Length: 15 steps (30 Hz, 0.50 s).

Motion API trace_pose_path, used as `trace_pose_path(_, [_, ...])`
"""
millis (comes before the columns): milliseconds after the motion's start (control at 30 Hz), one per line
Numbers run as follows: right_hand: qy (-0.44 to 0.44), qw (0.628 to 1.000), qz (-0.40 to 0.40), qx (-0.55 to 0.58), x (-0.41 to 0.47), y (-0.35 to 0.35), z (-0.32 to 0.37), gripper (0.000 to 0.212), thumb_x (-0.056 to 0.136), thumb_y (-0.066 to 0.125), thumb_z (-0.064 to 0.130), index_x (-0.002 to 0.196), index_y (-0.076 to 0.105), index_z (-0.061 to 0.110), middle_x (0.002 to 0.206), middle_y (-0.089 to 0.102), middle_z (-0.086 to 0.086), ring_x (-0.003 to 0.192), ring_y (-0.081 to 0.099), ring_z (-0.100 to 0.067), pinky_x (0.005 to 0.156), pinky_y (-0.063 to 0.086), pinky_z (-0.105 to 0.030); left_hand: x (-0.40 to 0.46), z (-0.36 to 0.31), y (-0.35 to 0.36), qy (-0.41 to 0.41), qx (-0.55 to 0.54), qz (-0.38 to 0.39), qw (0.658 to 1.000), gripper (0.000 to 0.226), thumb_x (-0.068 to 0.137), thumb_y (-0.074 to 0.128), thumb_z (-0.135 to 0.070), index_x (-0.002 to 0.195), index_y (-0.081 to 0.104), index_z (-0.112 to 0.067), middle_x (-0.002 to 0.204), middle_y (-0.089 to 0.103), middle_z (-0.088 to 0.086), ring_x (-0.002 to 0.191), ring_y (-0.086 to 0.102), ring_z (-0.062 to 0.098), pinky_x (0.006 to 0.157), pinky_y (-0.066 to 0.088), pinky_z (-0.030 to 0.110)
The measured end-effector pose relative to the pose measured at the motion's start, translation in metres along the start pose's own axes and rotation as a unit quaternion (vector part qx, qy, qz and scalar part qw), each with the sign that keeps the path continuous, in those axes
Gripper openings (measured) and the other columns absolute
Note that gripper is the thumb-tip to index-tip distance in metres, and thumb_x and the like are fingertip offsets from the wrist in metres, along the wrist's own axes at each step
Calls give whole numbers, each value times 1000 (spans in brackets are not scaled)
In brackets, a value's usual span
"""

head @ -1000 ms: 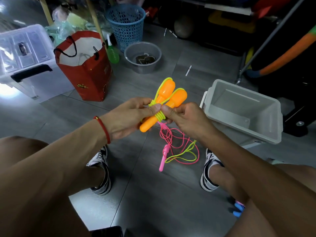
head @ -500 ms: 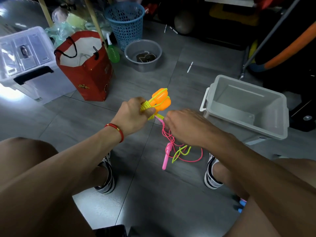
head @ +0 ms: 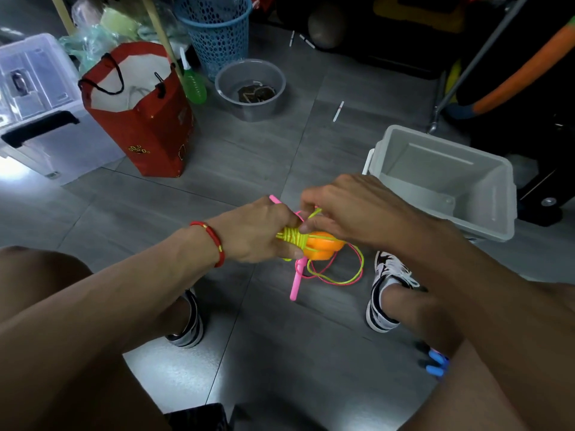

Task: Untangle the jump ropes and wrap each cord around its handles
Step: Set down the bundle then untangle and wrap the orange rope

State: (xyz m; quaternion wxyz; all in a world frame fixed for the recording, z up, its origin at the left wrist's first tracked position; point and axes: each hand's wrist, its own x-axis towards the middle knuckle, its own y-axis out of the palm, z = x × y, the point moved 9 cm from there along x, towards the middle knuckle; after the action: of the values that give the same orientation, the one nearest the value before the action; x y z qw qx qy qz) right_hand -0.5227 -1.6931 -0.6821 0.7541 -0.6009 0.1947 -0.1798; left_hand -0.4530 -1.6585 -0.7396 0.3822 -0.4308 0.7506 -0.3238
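Head view. Orange handles (head: 323,248), paired, bound by yellow-green cord (head: 294,237) in tight turns; held above the floor between the knees. Left hand (head: 255,233) grips the wrapped end; right hand (head: 345,209) pinches the cord. Pink rope (head: 295,281) with loose loops lies below on grey tile floor (head: 280,353). Grey bin (head: 448,181) right; red bag (head: 140,119), blue basket (head: 214,32) beyond.
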Motion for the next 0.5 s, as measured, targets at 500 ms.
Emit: trace_pose_path(500, [14, 915, 111, 388, 6, 28, -34, 22, 81, 68, 54, 75, 75, 34, 71, 70, 2, 66, 57, -9, 69, 46, -32, -26, -10, -23, 40, -112, -64, 991, 31, 72, 70, -46, 97, 73, -28, 74, 64, 3, 65, 56, 20, 61, 48, 36])
